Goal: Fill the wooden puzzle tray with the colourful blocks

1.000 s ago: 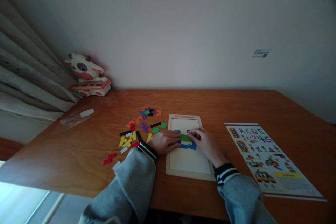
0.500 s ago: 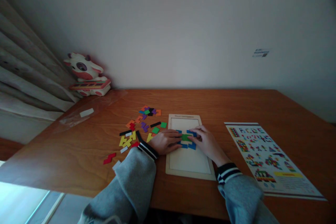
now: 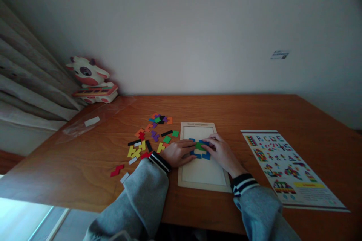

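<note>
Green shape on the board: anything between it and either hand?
Nothing visible. The left hand is at the left end of the green shape, the right hand at its right. Blue pieces lie around it on the board, none visibly blocking.

pale draped fabric curtain (image 3: 31, 71): 9 o'clock. white-and-red cow-shaped keyboard toy (image 3: 92, 82): 9:30. white rectangular wall label (image 3: 279, 55): 2 o'clock.
</note>
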A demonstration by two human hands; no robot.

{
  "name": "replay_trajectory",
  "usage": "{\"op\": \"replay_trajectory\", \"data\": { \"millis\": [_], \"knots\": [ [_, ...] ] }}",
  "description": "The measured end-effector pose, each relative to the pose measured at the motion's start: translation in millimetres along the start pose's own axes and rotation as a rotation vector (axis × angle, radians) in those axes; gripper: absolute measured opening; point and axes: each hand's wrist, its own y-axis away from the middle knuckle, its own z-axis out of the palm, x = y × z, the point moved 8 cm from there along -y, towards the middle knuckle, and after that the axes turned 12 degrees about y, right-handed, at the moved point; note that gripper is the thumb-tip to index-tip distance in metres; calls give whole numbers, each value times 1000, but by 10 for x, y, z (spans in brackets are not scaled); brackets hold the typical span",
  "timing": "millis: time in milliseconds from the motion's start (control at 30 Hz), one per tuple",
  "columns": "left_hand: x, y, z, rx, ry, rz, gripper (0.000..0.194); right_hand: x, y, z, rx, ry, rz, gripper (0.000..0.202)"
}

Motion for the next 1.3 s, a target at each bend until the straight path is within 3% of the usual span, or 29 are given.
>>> {"op": "replay_trajectory", "data": {
  "millis": [567,833,1133,1300],
  "knots": [
    [53,-32,13,8,80,-28,34,-61,-12,-51,-15,51,-65,19],
    [-83,25,-203,181,103,-31,27,-59,-13,-60,-27,32,-47,21],
    [-70,50,-141,62,49,-41,31,-70,-8,-89,-49,-7,-56,23],
    [-30,31,-130,57,24,-30,34,-75,-16,-87,-43,-2,-57,22]
  ]
}}
